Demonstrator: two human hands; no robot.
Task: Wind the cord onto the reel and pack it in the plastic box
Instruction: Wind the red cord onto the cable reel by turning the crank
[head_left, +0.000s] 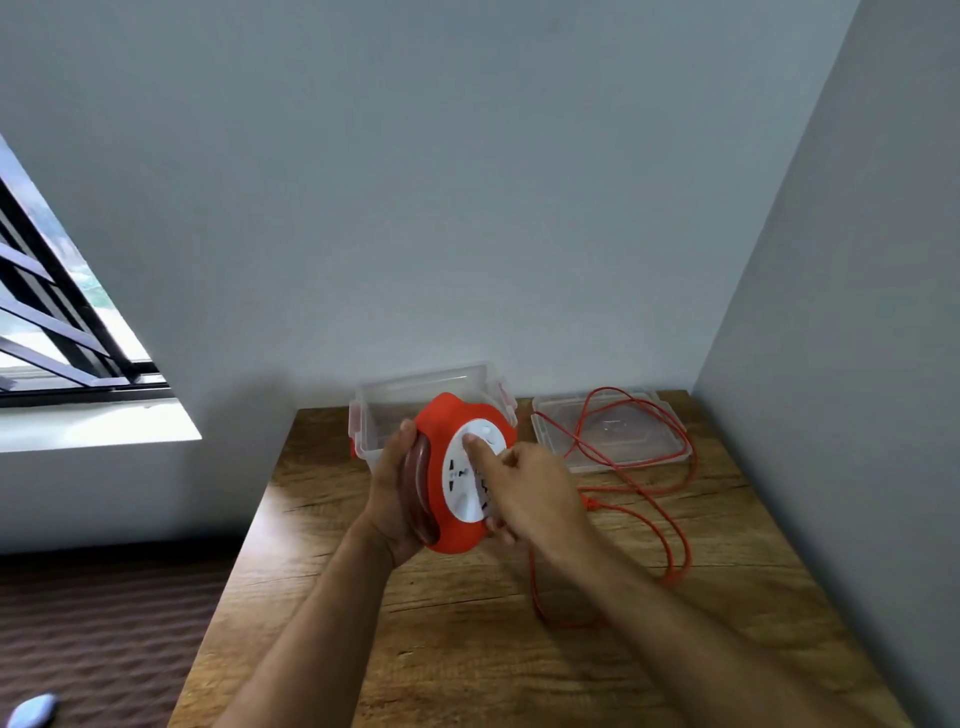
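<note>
Left hand (390, 493) grips reel (457, 473) rim, held above table (363, 623) so it spins free. Right hand (524, 483) index on white face, other fingers curled, ready to crank. Cord (670, 519) loose, across lid (623, 447). Plastic box (374, 405) open behind, awaiting reel.

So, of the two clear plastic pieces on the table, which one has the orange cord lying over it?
The flat lid, on the right near the wall. Loops of the orange cord cross its top. The deep box, behind the reel, shows no cord on it.
</note>
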